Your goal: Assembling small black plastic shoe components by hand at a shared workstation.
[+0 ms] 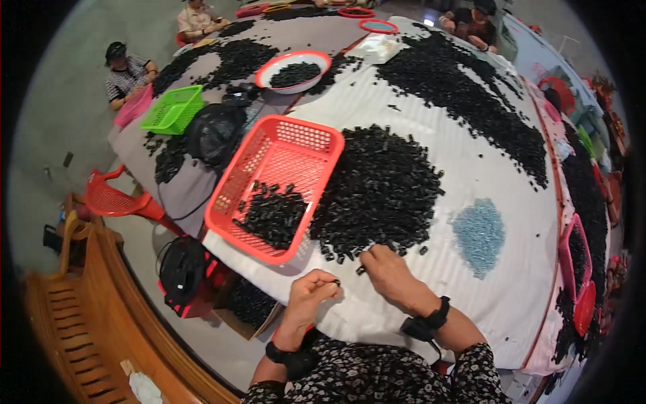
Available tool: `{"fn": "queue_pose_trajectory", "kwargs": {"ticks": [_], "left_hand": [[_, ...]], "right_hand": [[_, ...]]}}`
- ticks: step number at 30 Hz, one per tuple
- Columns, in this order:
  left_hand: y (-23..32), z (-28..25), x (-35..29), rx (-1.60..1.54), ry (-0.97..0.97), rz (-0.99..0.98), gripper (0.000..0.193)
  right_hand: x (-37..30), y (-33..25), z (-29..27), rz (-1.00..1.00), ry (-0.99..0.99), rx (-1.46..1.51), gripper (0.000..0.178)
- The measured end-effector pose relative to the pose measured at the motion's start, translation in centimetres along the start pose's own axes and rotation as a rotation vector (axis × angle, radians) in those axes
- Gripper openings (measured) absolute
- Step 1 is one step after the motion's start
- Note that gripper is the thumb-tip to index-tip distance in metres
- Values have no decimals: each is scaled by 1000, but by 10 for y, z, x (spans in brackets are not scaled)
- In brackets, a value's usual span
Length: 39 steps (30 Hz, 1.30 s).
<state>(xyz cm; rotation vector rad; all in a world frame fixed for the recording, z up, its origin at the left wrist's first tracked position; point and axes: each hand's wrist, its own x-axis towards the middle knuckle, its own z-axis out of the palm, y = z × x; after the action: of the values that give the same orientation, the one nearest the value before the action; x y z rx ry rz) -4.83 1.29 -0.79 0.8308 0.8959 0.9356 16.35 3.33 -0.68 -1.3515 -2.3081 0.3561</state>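
Note:
My left hand (311, 293) is pinched closed, with a small black cylindrical piece (336, 283) showing at the fingertips. It hovers over the near edge of the white-covered table (431, 330). To its right, my right hand (390, 274) has its fingers curled together at the near edge of a big heap of black pieces (377, 188). One small black piece (361, 270) shows at the tips of those fingers. Left of the heap stands a red plastic basket (289, 135), with black pieces lying in its near part.
A pile of small clear-blue pieces (479, 236) lies right of the heap. Farther off are a white red-rimmed basin (264, 71), a green basket (176, 108) and more black pieces (464, 87). A wooden bench (108, 296) and red chair (111, 195) stand left. Other people sit around the table.

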Motion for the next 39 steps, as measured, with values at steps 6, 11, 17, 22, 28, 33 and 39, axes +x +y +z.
{"fn": "queue_pose_trajectory", "kwargs": {"ticks": [6,11,17,22,28,33,39], "left_hand": [[8,-7,-8,22,42,26,12],[5,-10,-6,-7,47,56,11],[6,-10,-8,4,50,48,12],[5,-7,-9,-18,77,39,9],[5,-7,-7,-21,56,47,12],[6,2,-4,-35,22,51,12],[8,9,-3,-10,-28,53,12]], "right_hand": [[1,-7,-2,13,9,-13,12],[18,-14,10,-43,63,-68,10],[33,-24,21,-35,19,-176,13],[29,-25,20,-109,-49,-203,15],[21,-28,-6,104,15,480,6],[5,-32,-24,247,-79,653,11],[-14,-27,-28,174,-103,577,17]]}}
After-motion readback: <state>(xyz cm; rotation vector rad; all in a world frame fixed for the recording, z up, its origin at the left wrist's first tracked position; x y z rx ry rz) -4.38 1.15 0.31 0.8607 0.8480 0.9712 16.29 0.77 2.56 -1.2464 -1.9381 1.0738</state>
